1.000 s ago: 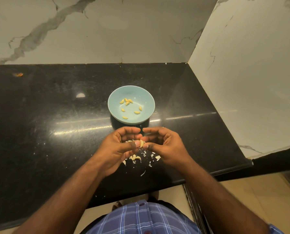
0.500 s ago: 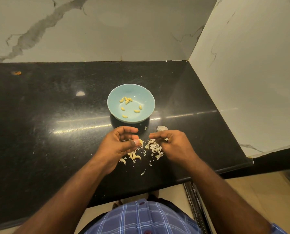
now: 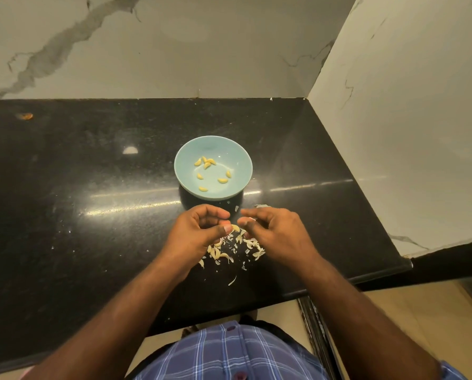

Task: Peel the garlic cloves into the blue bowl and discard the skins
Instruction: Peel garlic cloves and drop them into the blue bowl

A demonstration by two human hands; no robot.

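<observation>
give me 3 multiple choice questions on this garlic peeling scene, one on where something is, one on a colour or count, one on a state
1. Where does the pile of garlic skins lie?
A. in the bowl
B. on the black counter under the hands
C. on the floor

2. What colour is the bowl?
A. red
B. white
C. light blue

3. What is the left hand doing?
A. pinching a garlic clove
B. lying flat on the counter
C. lifting the bowl

Answers: 1 B, the skins are scattered on the counter nearer than the bowl. 2 C, its inside shows pale blue. 3 A, thumb and fingers close on the clove, beside the right hand.
</observation>
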